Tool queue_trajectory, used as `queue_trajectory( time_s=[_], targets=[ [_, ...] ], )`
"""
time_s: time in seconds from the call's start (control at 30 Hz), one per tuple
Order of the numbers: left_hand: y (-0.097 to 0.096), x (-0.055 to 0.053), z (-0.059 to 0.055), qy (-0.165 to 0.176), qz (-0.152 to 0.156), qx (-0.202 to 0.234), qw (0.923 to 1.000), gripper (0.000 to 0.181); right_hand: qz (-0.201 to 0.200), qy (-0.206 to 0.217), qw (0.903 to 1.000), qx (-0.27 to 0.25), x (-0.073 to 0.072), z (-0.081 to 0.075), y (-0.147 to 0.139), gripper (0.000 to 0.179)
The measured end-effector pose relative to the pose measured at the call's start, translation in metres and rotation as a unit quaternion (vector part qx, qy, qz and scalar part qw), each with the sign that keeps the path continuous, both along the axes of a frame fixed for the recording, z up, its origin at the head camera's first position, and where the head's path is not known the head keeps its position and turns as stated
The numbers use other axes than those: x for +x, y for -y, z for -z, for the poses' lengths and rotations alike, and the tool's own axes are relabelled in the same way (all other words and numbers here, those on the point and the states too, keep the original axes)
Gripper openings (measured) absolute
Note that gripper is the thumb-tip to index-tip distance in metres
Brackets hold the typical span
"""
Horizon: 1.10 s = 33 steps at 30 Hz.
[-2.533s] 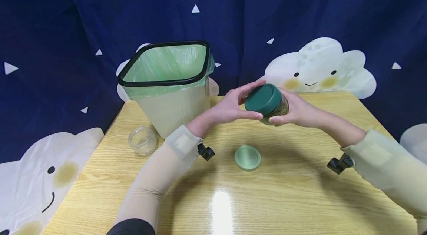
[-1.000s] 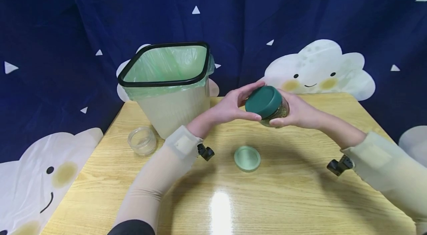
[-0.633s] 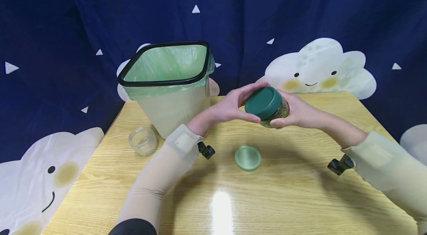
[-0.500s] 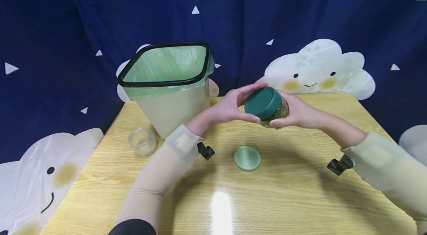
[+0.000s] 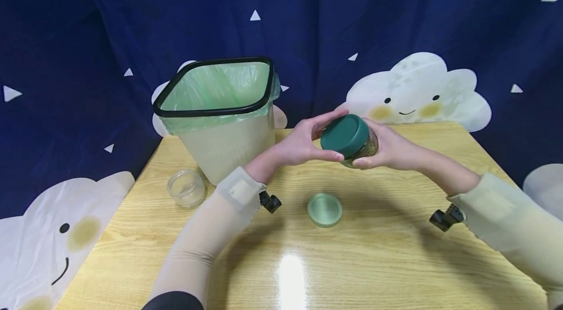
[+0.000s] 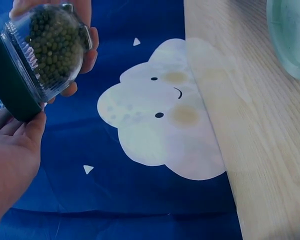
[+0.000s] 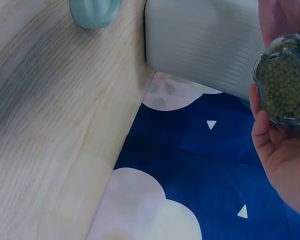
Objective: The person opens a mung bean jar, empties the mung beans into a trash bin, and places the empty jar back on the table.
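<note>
A clear jar (image 6: 54, 49) of small green beans, likely mung beans, is held tilted in the air above the table's far side. Its dark green lid (image 5: 346, 135) sits on the jar, facing left and up in the head view. My left hand (image 5: 303, 141) grips the lid, thumb below and fingers over the far edge. From the other side, my right hand (image 5: 391, 146) holds the glass body; in the right wrist view the fingers wrap it near its base. On the table below lies a pale green round lid (image 5: 324, 210).
A cream bin (image 5: 228, 146) with a black rim and green liner stands at the back left. In front of it is a small clear glass jar (image 5: 186, 188) without a lid. The wooden table (image 5: 374, 256) ends at a dark blue curtain (image 5: 308, 16) with clouds.
Both hands keep their hold on the jar and lid, almost still. The whole head view has shifted slightly; nothing on the table has moved.
</note>
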<state>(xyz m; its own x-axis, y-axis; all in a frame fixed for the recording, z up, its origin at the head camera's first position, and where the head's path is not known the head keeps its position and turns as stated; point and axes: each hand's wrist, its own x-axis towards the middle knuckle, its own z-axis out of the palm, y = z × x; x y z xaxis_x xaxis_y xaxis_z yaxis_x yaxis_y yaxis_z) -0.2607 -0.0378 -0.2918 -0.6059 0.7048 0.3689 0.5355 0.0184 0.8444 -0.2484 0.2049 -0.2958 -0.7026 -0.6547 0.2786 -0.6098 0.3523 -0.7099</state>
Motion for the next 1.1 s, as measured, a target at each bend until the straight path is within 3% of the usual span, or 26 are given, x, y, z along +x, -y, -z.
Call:
queue_trajectory(
  time_s=[0.43, 0.53, 0.77, 0.87, 1.1],
  targets=[
    [-0.003, 0.004, 0.001, 0.014, -0.032, 0.003, 0.9994, 0.083, 0.030, 0.006, 0.9994, 0.015, 0.004, -0.003, 0.003, 0.080],
    [-0.003, 0.002, 0.000, 0.017, -0.016, 0.011, 0.9997, 0.083, 0.028, 0.007, 0.9994, 0.021, 0.003, -0.003, 0.001, 0.080],
    [0.002, -0.006, 0.000, 0.027, 0.071, 0.054, 0.9956, 0.086, 0.024, 0.007, 0.9992, 0.031, 0.001, -0.005, -0.002, 0.078],
    [0.004, -0.007, -0.001, 0.032, 0.095, 0.062, 0.9930, 0.086, 0.021, 0.008, 0.9992, 0.033, 0.001, -0.005, -0.002, 0.076],
    [0.005, -0.008, 0.000, 0.018, 0.073, 0.040, 0.9964, 0.085, 0.011, 0.004, 0.9995, 0.031, 0.001, -0.005, -0.002, 0.076]
  ],
)
